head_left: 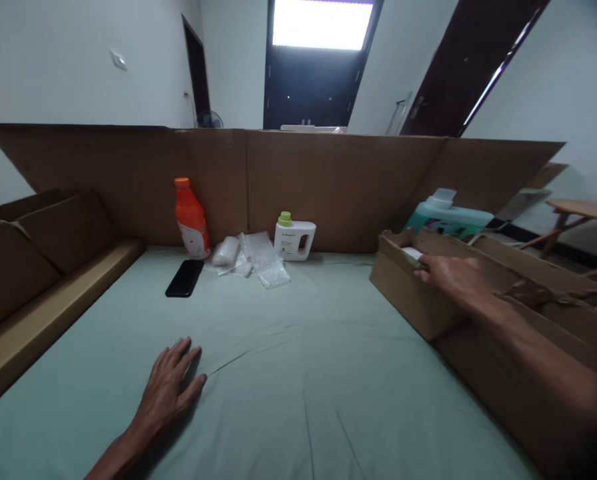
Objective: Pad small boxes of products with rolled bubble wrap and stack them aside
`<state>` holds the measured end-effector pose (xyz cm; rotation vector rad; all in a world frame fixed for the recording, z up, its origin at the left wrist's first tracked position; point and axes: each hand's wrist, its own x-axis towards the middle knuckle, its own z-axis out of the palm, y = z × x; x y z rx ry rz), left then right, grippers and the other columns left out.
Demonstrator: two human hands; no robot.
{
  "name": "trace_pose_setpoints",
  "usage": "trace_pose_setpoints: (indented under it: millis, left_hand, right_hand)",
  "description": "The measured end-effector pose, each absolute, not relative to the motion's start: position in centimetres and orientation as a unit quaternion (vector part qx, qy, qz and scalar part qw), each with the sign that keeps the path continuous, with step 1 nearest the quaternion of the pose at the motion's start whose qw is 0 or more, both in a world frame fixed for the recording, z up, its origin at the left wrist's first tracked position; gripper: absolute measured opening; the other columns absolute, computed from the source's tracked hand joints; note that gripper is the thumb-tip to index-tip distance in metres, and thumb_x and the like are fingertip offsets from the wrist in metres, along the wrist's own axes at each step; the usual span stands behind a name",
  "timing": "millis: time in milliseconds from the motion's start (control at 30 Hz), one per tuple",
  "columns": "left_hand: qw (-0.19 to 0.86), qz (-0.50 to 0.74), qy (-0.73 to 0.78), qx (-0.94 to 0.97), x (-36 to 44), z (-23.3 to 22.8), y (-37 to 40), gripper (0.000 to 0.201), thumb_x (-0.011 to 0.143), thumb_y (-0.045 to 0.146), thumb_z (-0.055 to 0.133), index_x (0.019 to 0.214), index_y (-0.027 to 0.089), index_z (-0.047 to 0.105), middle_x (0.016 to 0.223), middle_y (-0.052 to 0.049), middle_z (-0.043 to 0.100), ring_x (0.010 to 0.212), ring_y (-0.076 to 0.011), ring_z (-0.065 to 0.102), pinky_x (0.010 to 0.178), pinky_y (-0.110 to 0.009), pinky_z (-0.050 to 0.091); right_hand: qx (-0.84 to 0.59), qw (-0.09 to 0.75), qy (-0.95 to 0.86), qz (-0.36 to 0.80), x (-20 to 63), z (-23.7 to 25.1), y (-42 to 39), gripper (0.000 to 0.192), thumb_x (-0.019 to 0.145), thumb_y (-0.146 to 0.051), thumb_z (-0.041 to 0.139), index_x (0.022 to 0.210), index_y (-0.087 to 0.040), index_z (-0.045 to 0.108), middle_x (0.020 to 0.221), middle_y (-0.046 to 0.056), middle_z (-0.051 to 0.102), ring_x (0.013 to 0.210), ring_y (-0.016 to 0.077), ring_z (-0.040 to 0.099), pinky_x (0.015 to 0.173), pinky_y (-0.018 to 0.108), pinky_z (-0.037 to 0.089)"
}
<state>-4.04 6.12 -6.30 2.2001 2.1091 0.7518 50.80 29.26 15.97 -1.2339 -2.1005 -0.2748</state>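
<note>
My left hand (169, 385) rests flat on the pale green cloth (298, 373), fingers spread and nothing in them. On the right, my right hand (448, 272) reaches over the wall of an open cardboard box (408, 290). Its fingers are closed on a small white object (412, 253) at the box's near left corner; most of that object is hidden, so its kind does not show. Ahead of my left hand lies a black phone (185, 279), with an orange bottle (191, 220) standing upright behind it.
Clear plastic bubble wrap (265, 260) lies beside a white jug with a green cap (294, 239). A tall cardboard panel (328, 187) closes off the back. Behind the box stands a teal liquid bottle (448, 217). More cardboard (53, 233) lines the left edge.
</note>
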Motion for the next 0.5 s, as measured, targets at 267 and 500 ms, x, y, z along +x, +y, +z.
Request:
trace_pose_setpoints:
  millis: [267, 500]
  left_hand:
    - [0.115, 0.348, 0.623, 0.691, -0.3, -3.3, 6.8, 0.081, 0.085, 0.048, 0.063, 0.155, 0.023, 0.032, 0.156, -0.017, 0.043, 0.142, -0.0358, 0.044, 0.114, -0.056, 0.043]
    - [0.241, 0.383, 0.579, 0.678, 2.9, -1.4, 6.9, 0.099, 0.078, 0.048, 0.07, 0.159, 0.024, 0.018, 0.158, -0.018, 0.038, 0.144, -0.0395, 0.041, 0.114, -0.061, 0.04]
  right_hand:
    - [-0.417, 0.208, -0.88, -0.094, 39.7, 15.1, 18.8, 0.014, 0.083, -0.04, 0.067, 0.081, -0.027, 0.072, 0.073, 0.003, 0.074, 0.074, 0.0242, 0.067, 0.086, 0.047, 0.047]
    - [-0.511, 0.39, -0.762, 0.084, 40.0, 15.2, 14.8, 0.038, 0.088, -0.065, 0.058, 0.093, -0.032, 0.075, 0.097, 0.006, 0.076, 0.094, 0.0296, 0.07, 0.084, 0.045, 0.056]
